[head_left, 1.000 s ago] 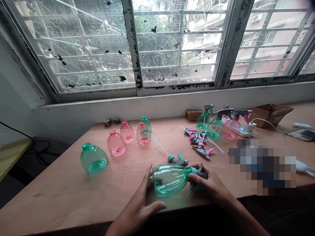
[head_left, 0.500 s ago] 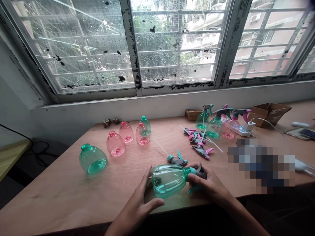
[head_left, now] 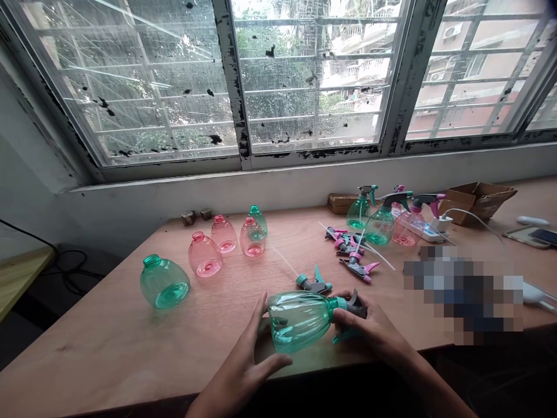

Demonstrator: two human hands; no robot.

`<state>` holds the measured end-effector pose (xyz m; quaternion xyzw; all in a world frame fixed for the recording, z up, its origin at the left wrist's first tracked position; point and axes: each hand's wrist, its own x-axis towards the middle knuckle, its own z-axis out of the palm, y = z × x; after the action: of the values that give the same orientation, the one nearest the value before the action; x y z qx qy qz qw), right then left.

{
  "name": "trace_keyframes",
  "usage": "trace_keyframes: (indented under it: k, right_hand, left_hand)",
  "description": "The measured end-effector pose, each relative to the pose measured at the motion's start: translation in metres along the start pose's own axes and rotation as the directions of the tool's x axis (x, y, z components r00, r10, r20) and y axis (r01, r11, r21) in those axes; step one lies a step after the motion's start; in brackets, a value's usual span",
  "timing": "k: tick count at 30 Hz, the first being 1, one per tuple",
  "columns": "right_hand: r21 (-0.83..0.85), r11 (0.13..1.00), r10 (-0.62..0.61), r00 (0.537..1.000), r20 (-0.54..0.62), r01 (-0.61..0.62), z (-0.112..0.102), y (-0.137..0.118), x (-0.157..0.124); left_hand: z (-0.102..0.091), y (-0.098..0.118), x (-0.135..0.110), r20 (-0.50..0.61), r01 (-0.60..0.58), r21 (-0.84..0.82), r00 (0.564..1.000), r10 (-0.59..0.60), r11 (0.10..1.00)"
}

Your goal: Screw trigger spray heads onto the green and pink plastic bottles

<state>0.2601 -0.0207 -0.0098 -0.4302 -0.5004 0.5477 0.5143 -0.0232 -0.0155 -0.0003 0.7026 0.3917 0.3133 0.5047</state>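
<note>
A green clear spray bottle is held on its side near the front edge of the table. My right hand is closed around its grey and teal trigger head at the neck. My left hand curves about the bottle's base with thumb and fingers apart; whether it touches is hard to tell. Just behind the bottle lies a loose teal and grey trigger sprayer with its tube pointing back left. Several pink and grey trigger sprayers lie beyond it.
A headless green bottle and several pink bottles stand to the left. At the back right are assembled spray bottles, a power strip and an open cardboard box. A phone lies at the far right.
Almost nothing differs. The bottle and both hands have shifted very slightly, keeping the same pose.
</note>
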Motion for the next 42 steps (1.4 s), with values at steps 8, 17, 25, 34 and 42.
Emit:
trace_keyframes:
  k: [8, 17, 25, 34, 42]
  right_hand:
    - [-0.011, 1.000, 0.000, 1.000, 0.020, 0.000, 0.000, 0.000, -0.001]
    - [-0.025, 1.000, -0.012, 1.000, 0.013, 0.013, -0.001, -0.001, -0.001]
    - [-0.037, 0.999, -0.014, 1.000, 0.026, 0.015, -0.001, 0.001, 0.000]
    - [-0.050, 0.999, -0.020, 0.999, 0.030, 0.021, -0.002, 0.001, -0.002]
    - [-0.052, 0.998, -0.015, 1.000, 0.026, 0.017, -0.002, 0.001, 0.000]
  left_hand:
    - [0.002, 0.001, 0.002, 0.019, -0.057, -0.006, 0.998, 0.057, 0.998]
    - [0.000, 0.001, 0.000, 0.005, -0.039, 0.035, 0.999, 0.038, 0.999]
    - [0.001, 0.000, 0.000, 0.002, -0.020, 0.039, 1.000, 0.020, 0.999]
    - [0.003, 0.009, 0.001, 0.022, -0.040, 0.003, 0.999, 0.040, 0.999]
    - [0.000, 0.004, 0.000, -0.023, -0.003, 0.056, 1.000, 0.004, 0.998]
